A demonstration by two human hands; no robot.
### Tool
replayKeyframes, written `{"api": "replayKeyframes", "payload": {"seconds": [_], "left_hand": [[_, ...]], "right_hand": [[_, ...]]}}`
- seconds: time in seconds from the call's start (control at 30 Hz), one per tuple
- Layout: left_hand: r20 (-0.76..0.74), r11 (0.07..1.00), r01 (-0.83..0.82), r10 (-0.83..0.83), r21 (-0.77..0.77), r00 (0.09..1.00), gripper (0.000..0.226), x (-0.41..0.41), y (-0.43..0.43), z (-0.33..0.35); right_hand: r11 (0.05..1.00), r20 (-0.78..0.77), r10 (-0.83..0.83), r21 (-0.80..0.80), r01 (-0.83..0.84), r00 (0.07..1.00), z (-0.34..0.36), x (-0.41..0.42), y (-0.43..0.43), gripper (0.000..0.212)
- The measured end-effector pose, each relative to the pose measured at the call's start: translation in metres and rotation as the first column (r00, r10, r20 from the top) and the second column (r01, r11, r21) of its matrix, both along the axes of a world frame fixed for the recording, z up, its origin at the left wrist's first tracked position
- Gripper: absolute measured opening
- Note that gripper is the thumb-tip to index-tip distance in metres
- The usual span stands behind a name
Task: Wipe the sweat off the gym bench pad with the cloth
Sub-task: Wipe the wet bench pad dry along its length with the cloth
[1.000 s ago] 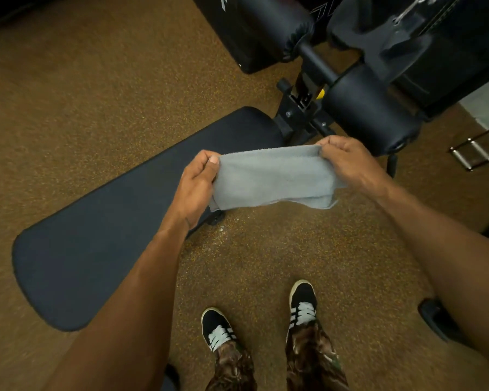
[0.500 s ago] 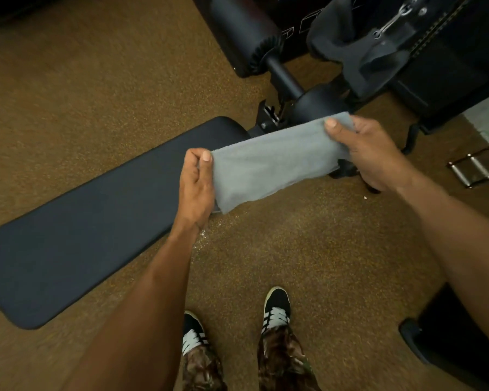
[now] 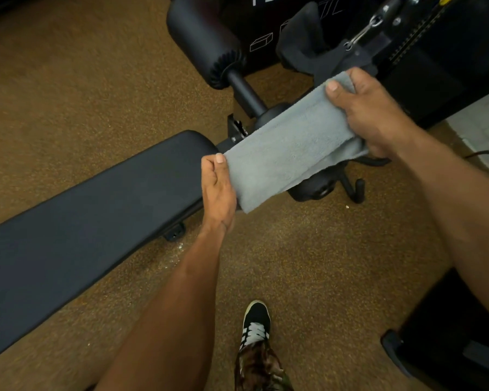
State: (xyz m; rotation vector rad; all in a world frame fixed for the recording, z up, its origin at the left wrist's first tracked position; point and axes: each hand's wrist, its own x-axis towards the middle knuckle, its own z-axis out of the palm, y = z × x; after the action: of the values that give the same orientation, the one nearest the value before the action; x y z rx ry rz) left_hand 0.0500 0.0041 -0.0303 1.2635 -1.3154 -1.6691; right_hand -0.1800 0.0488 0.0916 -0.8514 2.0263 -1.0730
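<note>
A long black gym bench pad point(image 3: 96, 221) runs from the lower left up to the centre of the head view. A folded grey cloth point(image 3: 288, 145) is stretched in the air past the pad's upper end, over the bench's leg frame. My left hand point(image 3: 218, 190) pinches the cloth's lower left end beside the pad's near edge. My right hand point(image 3: 370, 114) grips the cloth's upper right end. The cloth does not touch the pad.
Two black foam rollers point(image 3: 206, 43) on a bar stand beyond the pad's end. A dark machine with a cable clip point(image 3: 364, 32) fills the top right. One shoe point(image 3: 256, 323) stands on the brown speckled floor point(image 3: 82, 94). A black object point(image 3: 449, 342) sits at lower right.
Both hands have carried the stretched cloth up and to the right, tilting it steeper. The view has shifted right, so the pad sits further left and one shoe has left the frame.
</note>
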Motion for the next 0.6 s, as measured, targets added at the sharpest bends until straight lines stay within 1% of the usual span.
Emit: {"api": "replayKeyframes", "payload": {"seconds": [0.07,0.13,0.2,0.23,0.3,0.33,0.37,0.4,0.43,0.47,0.5,0.53,0.57,0.6], "left_hand": [[-0.017,0.998,-0.019,0.020,0.064,1.000,0.018,-0.014,0.002,-0.003],[-0.014,0.993,-0.045,0.046,0.106,0.999,0.015,-0.024,0.004,-0.005],[-0.027,0.991,-0.079,0.082,0.107,0.996,0.023,-0.029,0.006,-0.007],[-0.027,0.991,-0.097,0.100,0.094,0.995,0.026,-0.031,0.006,-0.007],[-0.013,0.992,-0.097,0.098,0.080,0.995,0.035,-0.031,0.006,-0.006],[0.012,0.994,-0.074,0.073,0.076,0.997,0.046,-0.030,0.007,-0.010],[0.110,0.999,-0.038,0.035,0.019,0.993,0.058,-0.029,0.007,-0.015],[0.269,0.995,0.010,0.017,-0.097,0.963,0.065,-0.028,0.008,-0.019],[0.417,0.970,0.063,0.042,-0.234,0.908,0.067,-0.028,0.012,-0.021],[0.498,0.932,0.099,0.094,-0.348,0.862,0.066,-0.032,0.018,-0.018],[0.516,0.903,0.125,0.117,-0.412,0.848,0.063,-0.038,0.026,-0.012],[0.511,0.883,0.157,0.105,-0.443,0.853,0.062,-0.046,0.036,-0.004],[0.496,0.878,0.205,0.041,-0.433,0.867,0.062,-0.056,0.046,-0.001],[0.488,0.882,0.255,-0.033,-0.396,0.872,0.064,-0.065,0.056,0.000]], "right_hand": [[1.000,0.001,0.011,0.025,-0.011,1.000,-0.002,-0.015,-0.001,0.008],[0.999,0.014,-0.002,0.050,0.001,1.000,-0.007,-0.028,-0.001,0.019],[0.997,0.052,-0.006,0.079,0.002,0.999,-0.012,-0.038,-0.002,0.025],[0.996,0.047,-0.009,0.084,0.005,0.999,-0.016,-0.042,-0.003,0.026],[0.995,-0.022,-0.021,0.097,0.023,1.000,-0.025,-0.049,-0.006,0.030],[0.992,-0.103,-0.023,0.123,0.036,0.994,-0.030,-0.051,-0.007,0.035],[0.987,-0.229,0.000,0.156,0.037,0.973,-0.036,-0.054,-0.007,0.043],[0.982,-0.373,0.051,0.186,0.021,0.926,-0.041,-0.054,-0.005,0.053],[0.979,-0.497,0.113,0.203,-0.012,0.860,-0.045,-0.049,-0.001,0.060],[0.978,-0.587,0.168,0.199,-0.060,0.792,-0.048,-0.042,0.004,0.063],[0.970,-0.636,0.236,0.194,-0.143,0.735,-0.051,-0.034,0.009,0.061],[0.945,-0.644,0.326,0.213,-0.247,0.692,-0.054,-0.025,0.014,0.058],[0.905,-0.607,0.424,0.252,-0.343,0.672,-0.061,-0.018,0.017,0.057],[0.863,-0.529,0.504,0.289,-0.414,0.683,-0.068,-0.011,0.020,0.057]]}}
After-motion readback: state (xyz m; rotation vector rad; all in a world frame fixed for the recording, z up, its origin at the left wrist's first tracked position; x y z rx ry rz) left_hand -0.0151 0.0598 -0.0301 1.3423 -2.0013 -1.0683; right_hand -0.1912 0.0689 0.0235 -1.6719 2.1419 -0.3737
